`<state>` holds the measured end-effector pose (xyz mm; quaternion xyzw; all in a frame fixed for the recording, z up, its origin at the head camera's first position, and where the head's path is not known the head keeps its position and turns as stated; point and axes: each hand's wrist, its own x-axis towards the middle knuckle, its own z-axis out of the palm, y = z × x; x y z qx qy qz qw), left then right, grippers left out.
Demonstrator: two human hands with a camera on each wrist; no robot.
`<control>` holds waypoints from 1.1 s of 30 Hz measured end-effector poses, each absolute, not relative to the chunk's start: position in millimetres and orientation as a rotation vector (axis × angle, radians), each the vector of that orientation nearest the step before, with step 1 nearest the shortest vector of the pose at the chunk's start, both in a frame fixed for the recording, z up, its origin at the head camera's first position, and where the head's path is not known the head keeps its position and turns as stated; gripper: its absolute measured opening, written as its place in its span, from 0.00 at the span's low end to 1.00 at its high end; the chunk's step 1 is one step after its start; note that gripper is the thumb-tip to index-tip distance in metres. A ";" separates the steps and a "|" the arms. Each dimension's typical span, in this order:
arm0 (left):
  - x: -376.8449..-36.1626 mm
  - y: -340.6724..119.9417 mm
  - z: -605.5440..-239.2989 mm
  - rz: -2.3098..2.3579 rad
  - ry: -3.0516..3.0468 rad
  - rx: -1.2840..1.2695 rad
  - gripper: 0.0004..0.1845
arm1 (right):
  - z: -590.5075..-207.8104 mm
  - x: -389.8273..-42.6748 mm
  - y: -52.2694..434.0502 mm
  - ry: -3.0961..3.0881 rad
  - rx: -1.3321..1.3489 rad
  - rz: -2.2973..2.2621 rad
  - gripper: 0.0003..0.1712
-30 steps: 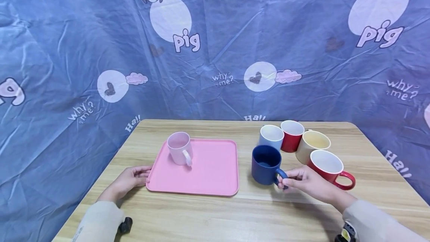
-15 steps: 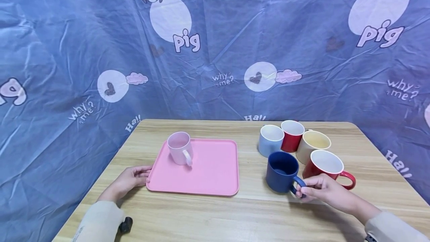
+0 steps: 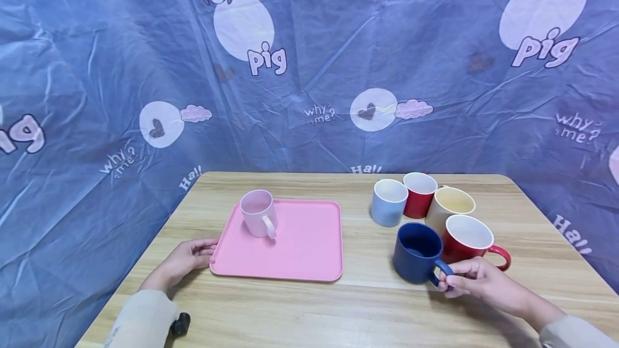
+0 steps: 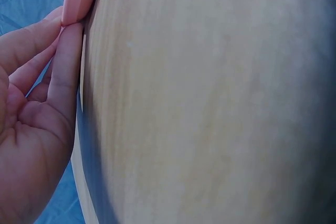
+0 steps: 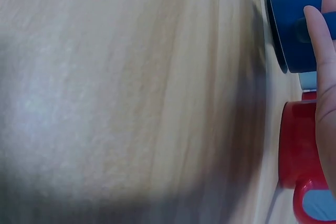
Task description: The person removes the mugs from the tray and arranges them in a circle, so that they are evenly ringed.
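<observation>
In the head view my right hand (image 3: 476, 279) pinches the handle of a dark blue mug (image 3: 417, 258) between thumb and fingers. The mug is close over the wooden table, its mouth up, just left of a red mug (image 3: 458, 246) with a white inside. From the right wrist, the blue mug (image 5: 296, 30) shows side-on with fingers at its handle. My left hand (image 3: 186, 259) lies at the near left corner of a pink tray (image 3: 302, 251), its fairly straight fingers touching the edge. On the tray's left part stands a pale pink mug (image 3: 258, 216), handle toward me.
Behind the blue mug stand a light blue mug (image 3: 388, 205), a second red mug (image 3: 419, 197) and a cream mug (image 3: 447, 211), close together. The table's (image 3: 309, 316) far edge runs along a blue printed cloth (image 3: 319, 69).
My right hand has moved the blue mug right and toward me, away from the tray and in front of the near red mug. The left hand and tray have stayed put.
</observation>
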<state>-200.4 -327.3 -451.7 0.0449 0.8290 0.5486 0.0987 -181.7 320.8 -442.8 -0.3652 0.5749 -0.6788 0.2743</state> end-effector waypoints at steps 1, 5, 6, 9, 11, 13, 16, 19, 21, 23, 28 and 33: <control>-200.2 -327.6 -451.5 1.631 2.448 0.125 0.32 | -443.0 -181.2 322.1 1.536 -0.967 -1.831 0.14; -199.6 -328.0 -450.9 1.631 2.444 0.133 0.32 | -444.2 -179.8 326.0 1.493 -0.909 -1.856 0.15; -199.5 -327.9 -450.9 1.633 2.444 0.129 0.32 | -444.7 -179.5 326.7 1.485 -0.901 -1.862 0.15; -199.2 -327.1 -450.8 1.631 2.444 0.110 0.32 | -446.7 -178.5 328.4 1.468 -0.895 -1.883 0.16; -199.1 -326.6 -450.6 1.630 2.444 0.097 0.31 | -448.0 -177.9 329.3 1.473 -0.901 -1.895 0.17; -199.2 -326.5 -450.7 1.626 2.444 0.092 0.31 | -449.2 -177.6 330.0 1.481 -0.910 -1.905 0.18; -199.4 -326.5 -450.9 1.630 2.438 0.092 0.31 | -451.1 -177.7 331.0 1.500 -0.935 -1.914 0.19; -199.6 -326.8 -451.1 1.632 2.437 0.100 0.31 | -452.6 -178.1 332.1 1.519 -0.953 -1.920 0.20; -199.4 -326.8 -451.1 1.637 2.435 0.101 0.31 | -453.2 -178.3 332.9 1.528 -0.953 -1.920 0.20; -199.4 -326.8 -451.2 1.637 2.437 0.101 0.31 | -453.3 -178.3 333.6 1.543 -0.948 -1.918 0.20; -199.0 -326.5 -451.3 1.636 2.440 0.096 0.31 | -453.9 -178.7 334.8 1.557 -0.929 -1.919 0.20; -198.7 -325.9 -450.0 1.632 2.434 0.099 0.31 | -455.3 -180.1 336.3 1.564 -0.925 -1.930 0.20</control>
